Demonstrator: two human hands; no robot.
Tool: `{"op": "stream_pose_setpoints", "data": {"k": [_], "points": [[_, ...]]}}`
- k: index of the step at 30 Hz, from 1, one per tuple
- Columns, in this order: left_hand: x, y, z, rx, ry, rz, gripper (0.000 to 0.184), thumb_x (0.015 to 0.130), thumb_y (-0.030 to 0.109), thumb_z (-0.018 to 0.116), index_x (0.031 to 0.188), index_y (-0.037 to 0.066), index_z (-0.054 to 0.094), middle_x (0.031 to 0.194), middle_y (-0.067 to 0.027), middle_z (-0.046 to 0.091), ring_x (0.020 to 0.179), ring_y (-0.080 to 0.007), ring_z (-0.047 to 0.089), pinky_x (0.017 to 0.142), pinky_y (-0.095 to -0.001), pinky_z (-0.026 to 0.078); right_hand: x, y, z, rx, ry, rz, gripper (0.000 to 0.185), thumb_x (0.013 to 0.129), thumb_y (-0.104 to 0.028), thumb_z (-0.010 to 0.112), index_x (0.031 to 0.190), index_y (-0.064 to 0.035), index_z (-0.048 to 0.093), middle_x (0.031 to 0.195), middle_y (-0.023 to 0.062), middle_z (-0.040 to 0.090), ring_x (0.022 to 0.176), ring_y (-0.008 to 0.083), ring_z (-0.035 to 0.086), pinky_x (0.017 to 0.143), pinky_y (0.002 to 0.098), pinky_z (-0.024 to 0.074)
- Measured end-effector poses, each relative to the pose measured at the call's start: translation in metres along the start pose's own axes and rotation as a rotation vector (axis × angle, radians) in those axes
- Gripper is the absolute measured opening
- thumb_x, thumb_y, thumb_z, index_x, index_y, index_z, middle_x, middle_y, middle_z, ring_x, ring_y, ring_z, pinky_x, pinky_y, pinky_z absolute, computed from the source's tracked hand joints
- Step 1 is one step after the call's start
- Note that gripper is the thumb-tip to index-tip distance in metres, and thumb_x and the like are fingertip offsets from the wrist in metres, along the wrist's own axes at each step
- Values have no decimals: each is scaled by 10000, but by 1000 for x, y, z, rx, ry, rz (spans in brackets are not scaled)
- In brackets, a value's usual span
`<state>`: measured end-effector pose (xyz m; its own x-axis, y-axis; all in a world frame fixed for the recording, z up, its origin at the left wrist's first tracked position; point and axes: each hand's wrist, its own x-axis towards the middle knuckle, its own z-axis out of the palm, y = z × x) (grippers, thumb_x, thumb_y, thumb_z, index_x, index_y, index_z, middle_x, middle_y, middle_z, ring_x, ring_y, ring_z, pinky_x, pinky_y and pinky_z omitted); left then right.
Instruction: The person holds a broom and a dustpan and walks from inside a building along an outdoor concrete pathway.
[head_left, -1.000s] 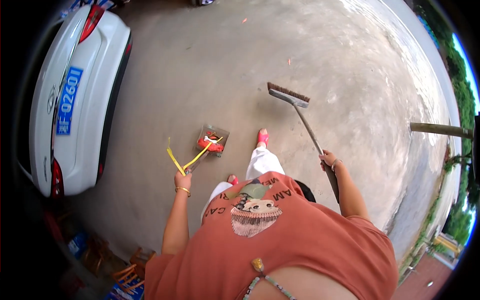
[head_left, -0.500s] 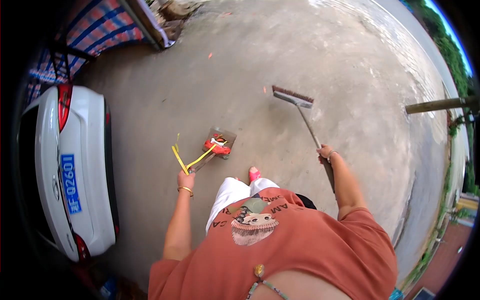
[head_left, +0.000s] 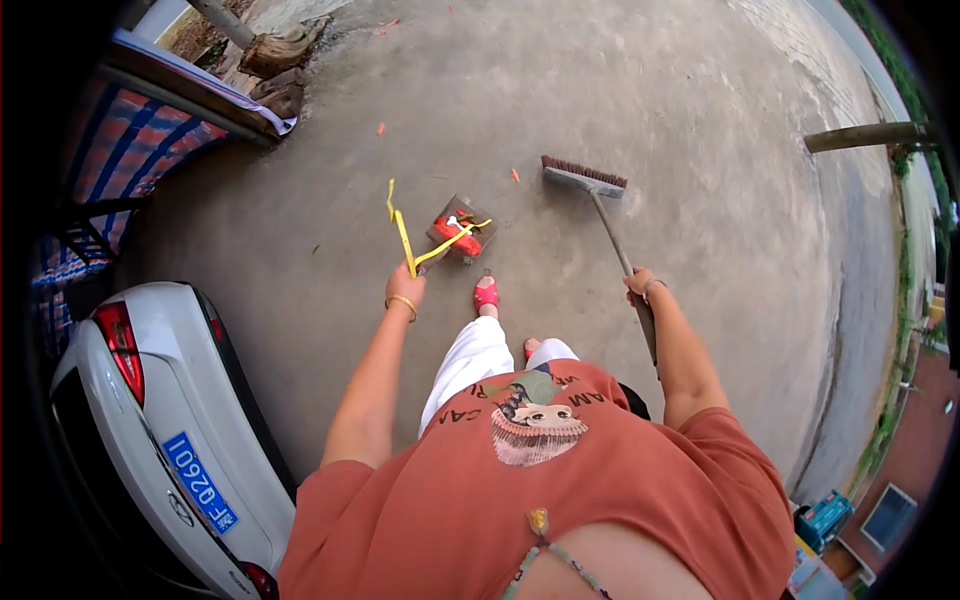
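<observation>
My left hand [head_left: 406, 287] is closed around the handle of a dustpan [head_left: 462, 228], together with a yellow strap [head_left: 404, 240]. Red and white litter [head_left: 455, 236] lies in the pan, and one end of the strap reaches over it. My right hand [head_left: 641, 284] grips the pole of a broom [head_left: 608, 228]. The broom's wide head, with brown bristles, is out ahead to the right, its bristles facing away from me. A small orange-red scrap [head_left: 515, 175] lies on the floor between the dustpan and the broom head.
A white car [head_left: 180, 430] stands at the lower left. Behind it hangs a striped tarp [head_left: 140, 140], with logs [head_left: 283, 50] beside it. More red scraps [head_left: 380, 129] dot the concrete floor [head_left: 440, 90] ahead. A post [head_left: 865, 137] is at the right.
The view has turned and moved forward: the car has shifted down, and the tarp and logs have come into view. My left hand and the dustpan sit higher in view. Both holds are unchanged.
</observation>
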<state>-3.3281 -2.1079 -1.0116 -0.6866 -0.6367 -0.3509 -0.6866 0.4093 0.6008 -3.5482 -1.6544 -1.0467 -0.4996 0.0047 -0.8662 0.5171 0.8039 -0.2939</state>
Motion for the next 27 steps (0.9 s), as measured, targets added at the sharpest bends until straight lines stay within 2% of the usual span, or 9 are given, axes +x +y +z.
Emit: {"op": "stream_pose_setpoints", "data": {"k": [2, 5, 8, 9, 12, 14, 16, 22, 27], "points": [[44, 39, 24, 45, -22, 35, 271, 661, 107, 545, 929, 82, 581, 864, -163, 609, 829, -348, 572, 701, -403, 452, 25, -13, -30, 7, -8, -7, 157, 814, -117, 487, 950, -41, 467, 625, 112, 526, 454, 203, 533, 379, 364, 454], [99, 61, 37, 96, -81, 71, 289, 665, 110, 533, 949, 76, 577, 885, -169, 606, 843, -350, 568, 707, -408, 451, 22, -58, -21, -136, 48, 87, 229, 805, -118, 491, 1020, -44, 467, 670, 124, 554, 473, 212, 547, 405, 350, 463], [126, 100, 36, 113, -138, 50, 313, 677, 112, 532, 984, 64, 571, 921, -164, 607, 866, -341, 568, 720, -405, 450, 29, -75, -10, -430, 117, 86, 285, 796, -124, 494, 1072, -55, 464, 727, 130, 582, 508, 223, 569, 428, 346, 470], [134, 116, 33, 108, -162, 40, 319, 679, 112, 531, 992, 64, 570, 933, -162, 606, 874, -338, 567, 724, -405, 450, 32, -74, -12, -565, 158, 75, 386, 786, -143, 507, 1163, -88, 444, 793, 138, 605, 553, 233, 590, 480, 351, 488], [174, 138, 35, 145, -198, 48, 338, 696, 135, 537, 1027, 69, 559, 974, -163, 599, 903, -332, 564, 747, -401, 450, 40, -40, -29, -890, 277, -194, 477, 781, -177, 521, 1239, -121, 402, 819, 153, 607, 575, 232, 599, 540, 342, 501], [198, 153, 34, 226, -205, 55, 345, 700, 149, 542, 1036, 72, 553, 981, -167, 596, 905, -336, 563, 752, -398, 452, -38, -90, -74, -779, 51, -112, 526, 791, -206, 511, 1279, -99, 346, 1038, 188, 574, 991, 331, 536, 845, 387, 427], [210, 162, 22, 212, -207, 39, 336, 706, 165, 549, 1030, 76, 553, 981, -169, 595, 913, -333, 560, 763, -391, 452, -75, -106, -111, -704, -62, -104, 576, 773, -242, 535, 1294, -111, 329, 1022, 185, 578, 957, 330, 547, 820, 388, 437], [197, 141, -3, 85, -180, 32, 278, 690, 124, 584, 962, 68, 576, 921, -152, 609, 858, -315, 575, 732, -376, 448, -94, -83, -109, -716, 11, -119, 576, 770, -283, 535, 1288, -116, 345, 1000, 182, 584, 938, 338, 548, 818, 390, 433], [168, 114, -18, 16, -139, 1, 249, 657, 81, 592, 905, 50, 590, 856, -142, 619, 792, -299, 587, 692, -352, 455, -86, -86, -114, -322, -45, 13, 545, 779, -206, 510, 1289, -108, 347, 702, 140, 592, 538, 223, 583, 491, 346, 488]]}}
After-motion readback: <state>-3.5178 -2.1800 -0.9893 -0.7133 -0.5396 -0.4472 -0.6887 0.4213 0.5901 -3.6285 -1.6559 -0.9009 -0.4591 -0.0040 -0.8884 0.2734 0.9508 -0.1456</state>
